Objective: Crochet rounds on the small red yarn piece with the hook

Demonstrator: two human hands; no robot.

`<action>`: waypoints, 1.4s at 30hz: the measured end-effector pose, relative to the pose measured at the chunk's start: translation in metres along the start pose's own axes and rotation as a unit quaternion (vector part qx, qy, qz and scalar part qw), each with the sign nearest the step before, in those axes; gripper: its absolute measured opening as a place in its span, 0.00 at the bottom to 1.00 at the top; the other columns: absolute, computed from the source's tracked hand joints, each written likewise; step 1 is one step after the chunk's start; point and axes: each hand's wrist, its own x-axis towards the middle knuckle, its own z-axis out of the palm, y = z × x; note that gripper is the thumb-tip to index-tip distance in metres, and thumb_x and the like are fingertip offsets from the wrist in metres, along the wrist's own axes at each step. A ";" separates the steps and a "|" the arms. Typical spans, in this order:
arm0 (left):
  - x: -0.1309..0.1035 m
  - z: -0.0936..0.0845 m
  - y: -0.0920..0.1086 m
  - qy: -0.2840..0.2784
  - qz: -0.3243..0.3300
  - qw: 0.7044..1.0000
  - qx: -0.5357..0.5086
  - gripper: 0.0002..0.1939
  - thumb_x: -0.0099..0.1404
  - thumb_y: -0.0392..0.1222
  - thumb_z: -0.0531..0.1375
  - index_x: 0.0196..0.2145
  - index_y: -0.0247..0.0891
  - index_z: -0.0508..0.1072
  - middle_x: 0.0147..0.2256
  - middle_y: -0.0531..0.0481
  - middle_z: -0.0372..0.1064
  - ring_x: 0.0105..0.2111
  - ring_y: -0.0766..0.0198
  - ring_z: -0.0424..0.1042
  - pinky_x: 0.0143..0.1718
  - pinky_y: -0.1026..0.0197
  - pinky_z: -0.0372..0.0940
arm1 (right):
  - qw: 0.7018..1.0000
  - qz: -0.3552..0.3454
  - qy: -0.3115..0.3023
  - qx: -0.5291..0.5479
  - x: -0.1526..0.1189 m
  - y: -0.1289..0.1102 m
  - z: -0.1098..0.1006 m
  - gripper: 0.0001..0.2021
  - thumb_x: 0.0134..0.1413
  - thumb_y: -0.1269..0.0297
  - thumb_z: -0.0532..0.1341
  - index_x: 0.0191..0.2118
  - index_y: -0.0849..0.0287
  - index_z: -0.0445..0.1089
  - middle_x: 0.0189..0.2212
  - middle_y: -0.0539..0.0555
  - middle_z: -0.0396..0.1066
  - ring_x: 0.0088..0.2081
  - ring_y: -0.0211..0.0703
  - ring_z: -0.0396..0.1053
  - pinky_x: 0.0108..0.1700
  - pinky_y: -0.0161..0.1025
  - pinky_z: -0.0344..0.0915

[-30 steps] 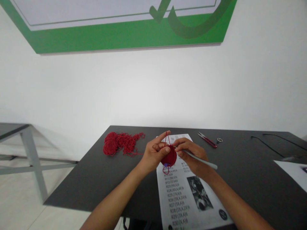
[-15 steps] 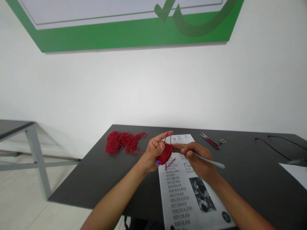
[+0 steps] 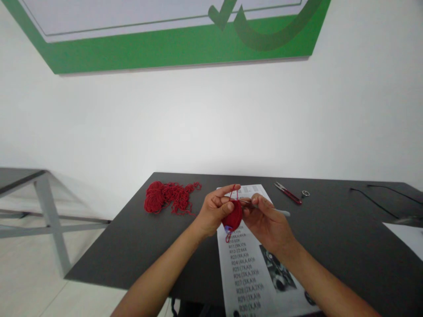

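My left hand [image 3: 214, 210] pinches a small red crochet piece [image 3: 233, 216] between thumb and fingers, its index finger stretched out with red yarn looped over it. A purple stitch marker [image 3: 228, 229] sits at the lower edge of the piece, beside a hanging loop of yarn. My right hand [image 3: 264, 220] is closed on a crochet hook [image 3: 282, 212] with a pale grey handle. The hook's metal shaft points left and meets the top of the red piece; its tip is too small to make out. Both hands are over a printed pattern sheet [image 3: 243, 268].
A ball of red yarn [image 3: 153, 198] with a loose tangle lies at the table's back left. Red-handled thread snips [image 3: 289, 193] and a small metal ring [image 3: 305, 193] lie behind my right hand. Eyeglasses [image 3: 380, 204] and another paper [image 3: 405, 237] are at the right.
My right hand has turned, and the hook's handle has swung up and left, now mostly behind the hand. The red piece has shifted slightly right and tilted, its marker now lower.
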 end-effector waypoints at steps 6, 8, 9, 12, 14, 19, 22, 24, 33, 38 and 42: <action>0.002 0.000 -0.002 0.079 0.078 0.963 0.246 0.35 0.59 0.49 0.70 0.60 0.31 0.71 0.25 0.52 0.74 0.24 0.68 0.67 0.28 0.65 0.61 | 0.996 -0.050 0.058 -0.038 0.004 0.011 -0.007 0.12 0.54 0.51 0.71 0.35 0.52 0.76 0.36 0.51 0.81 0.40 0.44 0.78 0.46 0.42 0.76; 0.002 0.000 -0.004 0.089 0.092 0.947 0.294 0.33 0.61 0.48 0.69 0.61 0.31 0.71 0.24 0.53 0.72 0.23 0.68 0.64 0.26 0.66 0.59 | 0.992 -0.060 0.069 -0.090 0.005 0.013 -0.010 0.12 0.54 0.52 0.71 0.38 0.53 0.76 0.37 0.52 0.81 0.40 0.43 0.78 0.45 0.41 0.75; 0.002 0.001 -0.005 0.092 0.096 0.941 0.310 0.33 0.61 0.48 0.68 0.61 0.32 0.71 0.23 0.54 0.70 0.23 0.69 0.62 0.25 0.66 0.58 | 0.989 -0.064 0.078 -0.109 0.005 0.013 -0.011 0.13 0.55 0.52 0.71 0.39 0.54 0.76 0.37 0.52 0.81 0.39 0.44 0.78 0.44 0.41 0.75; 0.002 0.003 -0.007 0.091 0.093 0.935 0.330 0.31 0.61 0.46 0.68 0.60 0.33 0.72 0.20 0.58 0.63 0.21 0.70 0.57 0.24 0.67 0.54 | 0.980 -0.081 0.119 -0.135 0.006 0.013 -0.013 0.14 0.57 0.51 0.69 0.40 0.55 0.75 0.36 0.53 0.80 0.37 0.43 0.78 0.41 0.41 0.75; 0.001 0.005 -0.007 0.085 0.083 0.939 0.324 0.30 0.61 0.46 0.68 0.59 0.33 0.73 0.20 0.59 0.63 0.21 0.71 0.55 0.23 0.67 0.52 | 0.974 -0.093 0.135 -0.158 0.006 0.009 -0.013 0.14 0.58 0.50 0.68 0.38 0.56 0.74 0.34 0.53 0.80 0.35 0.43 0.78 0.40 0.40 0.74; 0.001 0.006 -0.008 0.090 0.060 0.954 0.279 0.33 0.60 0.48 0.68 0.60 0.33 0.72 0.21 0.56 0.68 0.21 0.70 0.58 0.23 0.66 0.54 | 0.933 -0.157 0.135 -0.296 0.002 -0.005 -0.005 0.16 0.60 0.47 0.65 0.35 0.56 0.74 0.31 0.54 0.80 0.34 0.46 0.78 0.38 0.41 0.74; 0.000 0.007 -0.008 0.097 0.053 0.960 0.258 0.34 0.61 0.51 0.68 0.61 0.32 0.71 0.22 0.55 0.67 0.22 0.69 0.59 0.23 0.67 0.54 | 0.918 -0.187 0.121 -0.328 -0.001 -0.009 -0.001 0.15 0.62 0.48 0.64 0.35 0.55 0.74 0.31 0.54 0.80 0.34 0.48 0.79 0.39 0.43 0.75; 0.000 0.008 -0.007 0.097 0.047 0.965 0.238 0.35 0.62 0.54 0.67 0.61 0.31 0.71 0.21 0.57 0.65 0.21 0.70 0.58 0.24 0.67 0.54 | 0.909 -0.207 0.117 -0.341 -0.002 -0.009 -0.001 0.13 0.63 0.50 0.63 0.35 0.54 0.73 0.31 0.54 0.80 0.34 0.48 0.79 0.38 0.43 0.75; 0.000 0.012 -0.004 0.117 0.061 0.977 0.167 0.31 0.63 0.57 0.67 0.55 0.31 0.76 0.24 0.51 0.71 0.24 0.67 0.65 0.26 0.65 0.61 | 0.865 -0.279 0.114 -0.402 -0.004 -0.008 0.001 0.09 0.65 0.55 0.62 0.36 0.53 0.72 0.32 0.53 0.79 0.35 0.49 0.78 0.38 0.44 0.75; -0.001 0.010 -0.006 0.124 0.072 0.967 0.213 0.32 0.65 0.58 0.64 0.57 0.31 0.75 0.26 0.50 0.73 0.24 0.67 0.65 0.25 0.66 0.60 | 0.846 -0.316 0.083 -0.421 -0.005 -0.003 -0.005 0.04 0.66 0.60 0.61 0.40 0.51 0.73 0.35 0.53 0.78 0.39 0.49 0.77 0.41 0.45 0.75; -0.004 0.006 -0.010 0.114 0.114 0.936 0.312 0.28 0.70 0.54 0.60 0.60 0.33 0.73 0.22 0.55 0.69 0.21 0.69 0.60 0.24 0.66 0.58 | 0.823 -0.344 0.028 -0.451 -0.007 0.002 -0.011 0.06 0.66 0.68 0.61 0.44 0.49 0.73 0.39 0.53 0.77 0.43 0.48 0.77 0.47 0.47 0.75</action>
